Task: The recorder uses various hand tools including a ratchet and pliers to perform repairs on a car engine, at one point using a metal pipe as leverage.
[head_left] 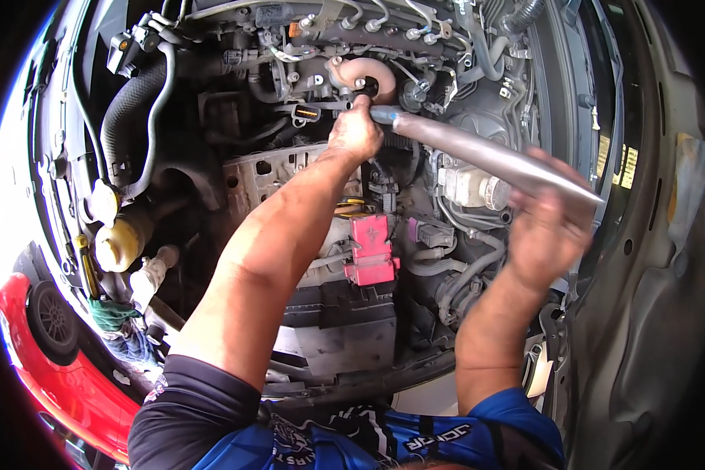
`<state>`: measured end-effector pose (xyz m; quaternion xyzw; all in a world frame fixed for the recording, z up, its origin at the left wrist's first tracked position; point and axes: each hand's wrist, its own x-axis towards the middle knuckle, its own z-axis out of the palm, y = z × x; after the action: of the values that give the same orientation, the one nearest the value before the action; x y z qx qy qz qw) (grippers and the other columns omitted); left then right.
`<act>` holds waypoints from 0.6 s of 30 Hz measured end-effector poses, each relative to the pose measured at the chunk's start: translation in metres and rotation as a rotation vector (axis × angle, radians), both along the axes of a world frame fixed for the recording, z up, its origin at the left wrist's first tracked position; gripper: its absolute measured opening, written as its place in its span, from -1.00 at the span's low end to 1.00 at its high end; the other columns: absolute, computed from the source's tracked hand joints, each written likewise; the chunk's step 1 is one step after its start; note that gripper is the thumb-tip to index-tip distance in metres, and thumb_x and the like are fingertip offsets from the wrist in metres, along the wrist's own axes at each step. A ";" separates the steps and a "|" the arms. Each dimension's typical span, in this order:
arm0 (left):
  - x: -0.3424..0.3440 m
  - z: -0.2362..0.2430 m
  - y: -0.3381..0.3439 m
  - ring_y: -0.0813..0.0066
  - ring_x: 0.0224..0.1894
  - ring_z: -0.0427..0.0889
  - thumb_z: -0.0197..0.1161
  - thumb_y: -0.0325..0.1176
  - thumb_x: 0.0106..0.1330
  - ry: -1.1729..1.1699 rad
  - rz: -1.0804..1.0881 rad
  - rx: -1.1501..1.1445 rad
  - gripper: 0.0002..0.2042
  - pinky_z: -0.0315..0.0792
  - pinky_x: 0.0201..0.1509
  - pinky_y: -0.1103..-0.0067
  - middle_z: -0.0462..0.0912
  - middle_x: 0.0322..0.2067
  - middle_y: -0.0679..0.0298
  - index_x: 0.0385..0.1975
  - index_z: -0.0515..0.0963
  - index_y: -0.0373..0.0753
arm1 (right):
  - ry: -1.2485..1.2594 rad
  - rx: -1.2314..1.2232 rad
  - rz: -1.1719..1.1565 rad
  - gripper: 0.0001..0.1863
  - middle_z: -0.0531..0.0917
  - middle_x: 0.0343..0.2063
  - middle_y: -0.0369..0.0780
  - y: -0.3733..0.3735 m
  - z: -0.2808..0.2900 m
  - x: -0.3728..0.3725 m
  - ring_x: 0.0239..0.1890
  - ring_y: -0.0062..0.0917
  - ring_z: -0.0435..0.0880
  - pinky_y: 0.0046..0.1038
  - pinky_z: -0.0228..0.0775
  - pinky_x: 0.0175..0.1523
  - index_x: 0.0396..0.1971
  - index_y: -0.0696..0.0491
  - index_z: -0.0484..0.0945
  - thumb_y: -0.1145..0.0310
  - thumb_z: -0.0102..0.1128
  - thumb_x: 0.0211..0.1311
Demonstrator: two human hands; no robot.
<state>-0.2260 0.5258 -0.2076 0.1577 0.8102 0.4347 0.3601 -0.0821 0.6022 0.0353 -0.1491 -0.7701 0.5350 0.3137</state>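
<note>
The left hand (357, 131) is closed in a fist at the head end of a dark wrench (382, 115), its thumb laid up toward the black drive head (366, 85); the undersides of its fingers are hidden. Just right of this fist, the wrench handle runs into the mouth of a bare steel pipe (470, 149), so the two lie nearly in one line. The pipe's long axis slopes away from the left fist, to the right and back toward the person, ending in a free tip beyond the right hand (552, 219). That hand is at the outer stretch, with fingers showing along both edges of the pipe, but it is blurred and I cannot tell how firmly it closes. The left hand is thus nearer the head, and the right has the long end of the lever.

Just beyond the left fist, behind the drive head, curves a rust-tinted elbow duct (374, 69). Below the pipe, between the hands, sits a whitish fluid reservoir (464, 188). Farther from the left fist, toward the person, are a red terminal cover (370, 249) and a dark-topped battery (341, 341).
</note>
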 end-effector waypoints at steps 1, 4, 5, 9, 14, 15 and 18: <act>0.002 0.005 -0.001 -0.22 0.05 0.59 0.09 -0.37 0.25 -0.009 0.011 -0.001 -0.63 0.47 0.17 0.12 0.63 -0.10 -0.24 0.08 0.39 -0.20 | 0.035 -0.009 -0.045 -0.66 0.65 -0.05 0.13 0.005 0.020 0.010 -0.10 -0.27 0.73 -0.48 0.62 -0.31 0.09 0.23 0.48 0.53 0.16 0.32; 0.004 0.014 -0.014 -0.17 0.04 0.59 0.09 -0.42 0.22 0.035 0.007 0.173 -0.65 0.46 0.16 0.15 0.63 -0.11 -0.18 0.04 0.40 -0.23 | 0.147 -0.063 -0.033 -0.63 0.64 -0.05 0.17 0.004 0.049 0.028 -0.11 -0.23 0.74 -0.48 0.59 -0.39 0.12 0.23 0.46 0.40 0.08 0.38; 0.004 0.026 -0.019 -0.16 0.04 0.58 0.08 -0.45 0.21 0.032 -0.021 0.227 -0.66 0.46 0.14 0.15 0.63 -0.12 -0.17 0.02 0.40 -0.24 | 0.149 -0.026 -0.069 -0.62 0.63 -0.04 0.19 0.002 0.047 0.036 -0.13 -0.22 0.74 -0.47 0.59 -0.39 0.12 0.22 0.47 0.36 0.10 0.38; -0.005 0.047 -0.056 -0.02 -0.08 0.63 0.10 -0.56 0.19 0.148 -0.114 0.447 -0.70 0.49 0.02 0.28 0.65 -0.23 -0.05 -0.06 0.41 -0.24 | -0.053 0.016 0.186 -0.58 0.63 -0.07 0.19 -0.012 0.022 0.054 -0.21 -0.28 0.74 -0.42 0.66 -0.27 0.07 0.25 0.51 0.45 0.32 0.24; -0.023 0.105 -0.104 0.37 -0.25 0.67 0.23 -0.49 0.34 0.142 -0.041 0.537 -0.84 0.53 -0.11 0.48 0.67 -0.33 0.21 -0.12 0.49 -0.25 | -0.251 -0.500 0.070 -0.69 0.64 -0.05 0.01 -0.034 -0.060 0.040 -0.22 -0.38 0.73 -0.41 0.68 -0.16 0.10 0.25 0.45 0.58 0.09 0.39; -0.024 0.118 -0.112 0.41 -0.31 0.65 0.25 -0.41 0.36 0.162 -0.010 0.529 -0.85 0.53 -0.17 0.49 0.67 -0.37 0.21 -0.15 0.51 -0.27 | -0.324 -0.601 0.056 -0.72 0.67 -0.09 -0.04 -0.030 -0.080 0.034 -0.24 -0.41 0.74 -0.40 0.67 -0.19 0.09 0.21 0.45 0.50 0.06 0.44; -0.028 0.117 -0.147 0.53 -0.33 0.59 0.23 -0.37 0.39 0.099 0.087 0.516 -0.82 0.50 -0.20 0.51 0.67 -0.40 0.21 -0.12 0.52 -0.31 | -0.475 -0.808 -0.005 -0.80 0.69 -0.20 -0.10 -0.029 -0.137 0.002 -0.29 -0.38 0.73 -0.38 0.64 -0.24 0.00 0.10 0.44 0.35 0.05 0.49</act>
<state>-0.2539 0.3785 -0.0902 0.2305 0.6954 0.6335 0.2490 -0.0797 0.5727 -0.1021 -0.3797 -0.5502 0.7423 0.0469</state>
